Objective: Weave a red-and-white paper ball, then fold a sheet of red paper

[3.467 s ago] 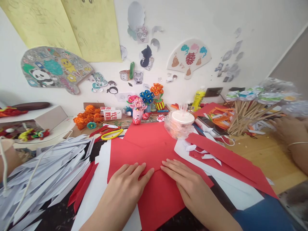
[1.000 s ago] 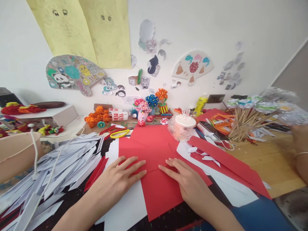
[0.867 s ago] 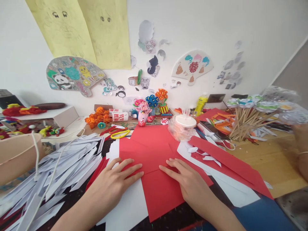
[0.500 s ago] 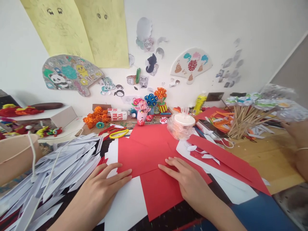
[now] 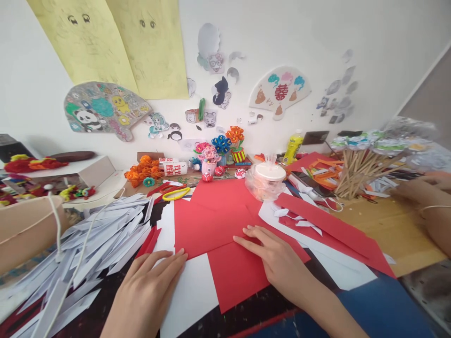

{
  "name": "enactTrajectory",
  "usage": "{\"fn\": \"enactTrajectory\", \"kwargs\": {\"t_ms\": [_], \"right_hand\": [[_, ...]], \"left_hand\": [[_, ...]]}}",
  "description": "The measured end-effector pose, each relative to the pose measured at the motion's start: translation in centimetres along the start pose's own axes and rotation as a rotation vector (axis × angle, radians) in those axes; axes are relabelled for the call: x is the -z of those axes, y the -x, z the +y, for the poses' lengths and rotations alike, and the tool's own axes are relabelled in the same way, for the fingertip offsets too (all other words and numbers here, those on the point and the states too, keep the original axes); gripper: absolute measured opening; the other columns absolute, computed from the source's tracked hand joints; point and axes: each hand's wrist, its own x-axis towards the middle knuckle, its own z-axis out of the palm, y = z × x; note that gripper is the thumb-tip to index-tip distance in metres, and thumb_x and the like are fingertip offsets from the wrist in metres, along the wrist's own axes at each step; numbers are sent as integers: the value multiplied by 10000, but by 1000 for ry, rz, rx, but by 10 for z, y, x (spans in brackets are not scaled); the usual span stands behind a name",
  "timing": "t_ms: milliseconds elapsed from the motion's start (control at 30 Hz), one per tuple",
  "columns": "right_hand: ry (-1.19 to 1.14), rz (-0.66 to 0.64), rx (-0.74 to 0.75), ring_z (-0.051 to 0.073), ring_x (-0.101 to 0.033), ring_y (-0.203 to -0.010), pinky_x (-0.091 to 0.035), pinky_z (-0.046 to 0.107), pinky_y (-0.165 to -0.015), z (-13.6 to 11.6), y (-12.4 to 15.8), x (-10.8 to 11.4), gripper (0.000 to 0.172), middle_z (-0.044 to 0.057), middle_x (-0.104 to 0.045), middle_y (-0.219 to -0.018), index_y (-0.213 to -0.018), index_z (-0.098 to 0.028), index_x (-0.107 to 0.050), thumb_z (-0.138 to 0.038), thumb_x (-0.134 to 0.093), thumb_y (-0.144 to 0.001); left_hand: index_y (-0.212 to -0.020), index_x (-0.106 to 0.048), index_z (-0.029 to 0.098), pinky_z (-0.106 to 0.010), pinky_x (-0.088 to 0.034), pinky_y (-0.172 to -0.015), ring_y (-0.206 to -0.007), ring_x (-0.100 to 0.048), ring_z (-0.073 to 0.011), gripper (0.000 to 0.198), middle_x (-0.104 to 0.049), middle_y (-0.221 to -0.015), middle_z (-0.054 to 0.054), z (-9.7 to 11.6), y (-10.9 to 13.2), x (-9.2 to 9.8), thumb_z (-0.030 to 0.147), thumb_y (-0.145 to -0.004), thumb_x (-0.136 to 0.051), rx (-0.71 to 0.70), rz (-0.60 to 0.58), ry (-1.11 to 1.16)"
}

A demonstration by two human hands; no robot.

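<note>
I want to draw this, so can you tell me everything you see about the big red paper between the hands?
The red paper looks smooth and plain. It lies mostly flat in overlapping layers, so I can't tell how many sheets. A straight edge slants between the hands, with more red showing below it. White paper shows beneath it on the left. The left hand touches the corner at that edge's left end; the right hand rests on the red.
</note>
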Motion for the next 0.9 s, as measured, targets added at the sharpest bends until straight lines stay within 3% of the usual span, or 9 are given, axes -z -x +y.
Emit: {"fn": "enactTrajectory", "kwargs": {"t_ms": [200, 333, 533, 700, 900], "right_hand": [[-11, 5, 3, 234, -455, -1310, -430, 430, -1054, -1, 0, 0, 818, 70, -517, -1392, -1369, -293, -494, 97, -300, -676], [-40, 18, -2, 223, -464, -1303, -436, 426, -1048, -1, 1, 2, 816, 72, -529, -1375, -1365, -298, -497, 95, -297, -679], [-80, 57, 11, 201, -476, -1293, -437, 410, -1050, 1, 2, 1, 804, 55, -533, -1366, -1353, -313, -506, 89, -304, -687], [-90, 72, 6, 203, -496, -1273, -464, 397, -1024, 0, 1, 3, 775, 55, -556, -1338, -1339, -312, -523, 80, -317, -703], [-96, 32, 0, 217, -476, -1289, -441, 417, -1041, -1, -1, 5, 765, 60, -534, -1365, -1353, -309, -507, 77, -329, -718]], "left_hand": [[-1084, -672, 208, -376, -489, -771, -948, -619, -258, 333, -727, -1020, -57, 17, -12, 5, 127, -910, -399, 40, -30, -55], [-1064, -669, 159, -375, -487, -827, -975, -611, -251, 383, -691, -1060, -96, 24, -19, 10, 26, -878, -361, 17, -129, -31], [-1051, -660, 183, -332, -500, -771, -868, -643, -217, 417, -703, -974, -70, 22, -22, 7, -29, -848, -364, -25, -213, 0], [-1081, -657, 137, -362, -512, -740, -812, -654, -238, 455, -713, -962, -90, 19, -21, 5, -65, -823, -342, -115, -201, -90], [-1024, -683, 130, -382, -521, -710, -835, -671, -255, 461, -723, -1001, -103, 38, -24, 7, -63, -798, -331, 0, -130, -165]]}}
